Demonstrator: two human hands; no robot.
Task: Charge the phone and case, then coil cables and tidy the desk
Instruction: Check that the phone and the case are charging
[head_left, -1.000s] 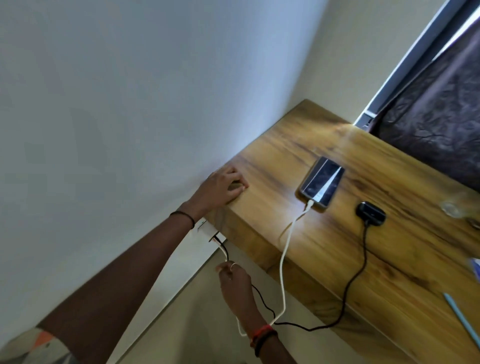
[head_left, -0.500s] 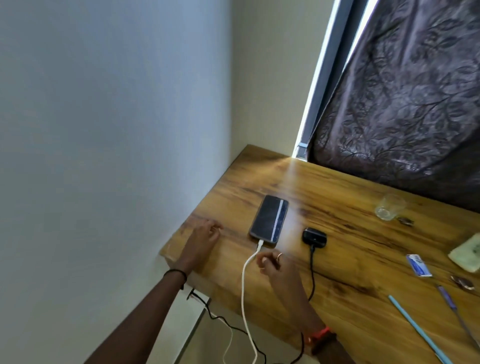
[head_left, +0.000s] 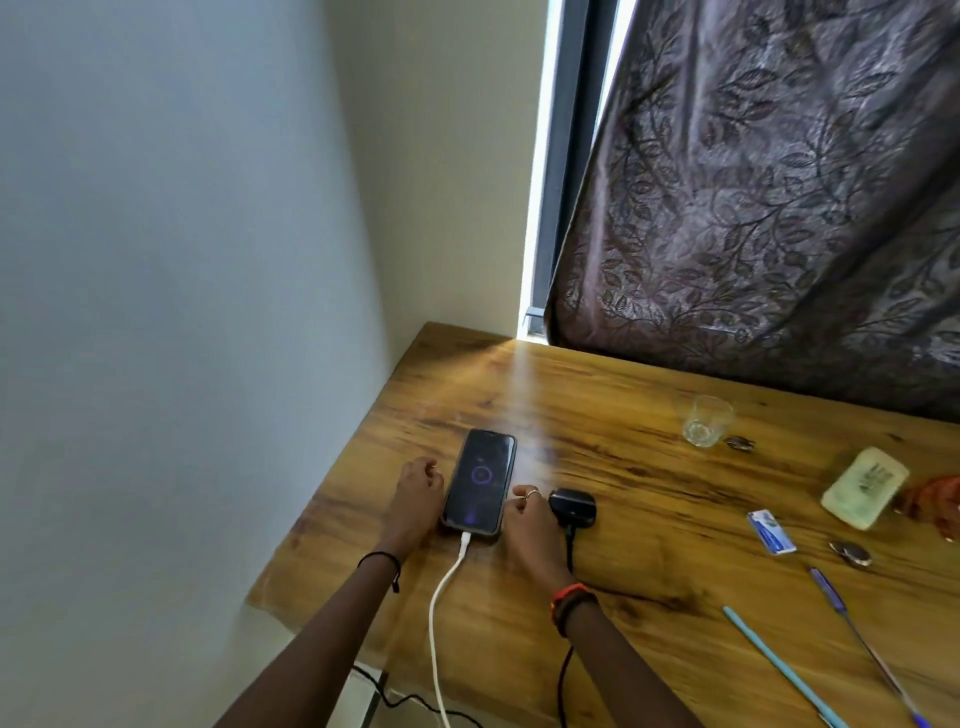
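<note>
A: Phone (head_left: 480, 480) flat on the desk (head_left: 649, 467), near the left corner, screen lit with a purple ring.

B: And it's plugged in: white cable (head_left: 441, 597) sits in its near end, then runs down off the front edge.

A: Look at the hands, one on each side. Left hand (head_left: 415, 496) is tight against the phone's left edge, knuckles up, fingers curled under.

B: Is it gripping?

A: Can't tell. The fingertips are tucked out of sight. It's touching or just beside the phone, no more than that.

B: Right hand (head_left: 527, 525) mirrors it at the right edge, fingers curled in, a ring on one finger. Whether it pinches the phone I can't tell either.

A: Case (head_left: 572, 508) lies just right of that hand, small and black, on the desk.

B: Black cable (head_left: 566, 670) leads from its near side, passes behind the right wrist and drops over the front edge.

A: Further right, well apart from all this: a glass (head_left: 705, 420) upright near the curtain (head_left: 779, 182), a blue pen (head_left: 779, 665) and a purple pen (head_left: 852, 618) lying loose.

B: Both wrists wear bands, black on the left, orange and black on the right.
</note>
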